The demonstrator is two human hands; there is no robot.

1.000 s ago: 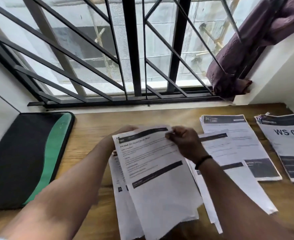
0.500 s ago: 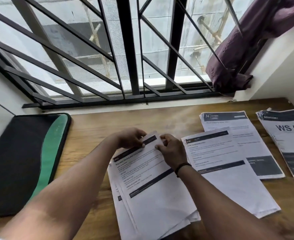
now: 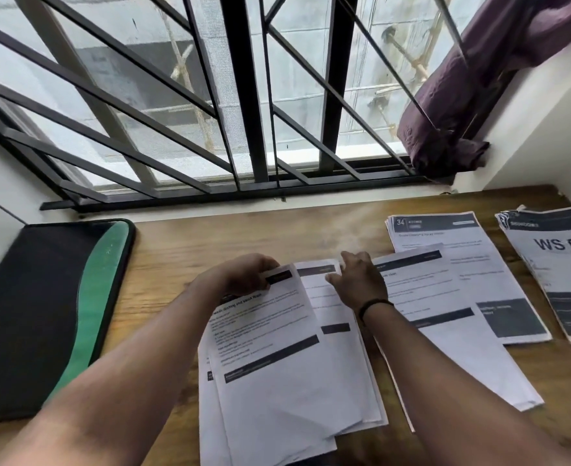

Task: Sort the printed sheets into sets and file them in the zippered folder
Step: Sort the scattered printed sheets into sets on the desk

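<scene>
1. Right in front of me, my left hand (image 3: 244,274) is curled over the top edge of the top sheet (image 3: 270,348), pinching it near its dark header bar.
2. My right hand (image 3: 358,280) is just beside it, fingers fairly straight and resting flat on the next sheet (image 3: 324,297) that peeks out from under the top one. It's pressing, not gripping anything. There's a black band on that wrist.
3. Both sheets belong to a loose, fanned-out pile (image 3: 294,408) lying on the wooden table (image 3: 230,240), closest to me.
4. Just to the right of that, partly under my right forearm, there's another stack of printed sheets (image 3: 445,348) angled a bit, with a dark bar across the middle.
5. Further right and back is a stack headed "34 Kitchen" (image 3: 472,257), the angled stack overlapping its left edge.
6. At the far right edge of the table sits a set marked "WS 08" (image 3: 563,264), cut off by the frame, just beside the 34 one.
7. Way over on the left, well apart from all the paper, the zippered folder (image 3: 42,314) lies flat on the table, black with a green stripe. It looks closed, can't see the zipper clearly though.
8. Behind the table there's a window with black metal bars (image 3: 240,95), and a purple cloth (image 3: 462,95) bunched up at the right corner of the sill.
</scene>
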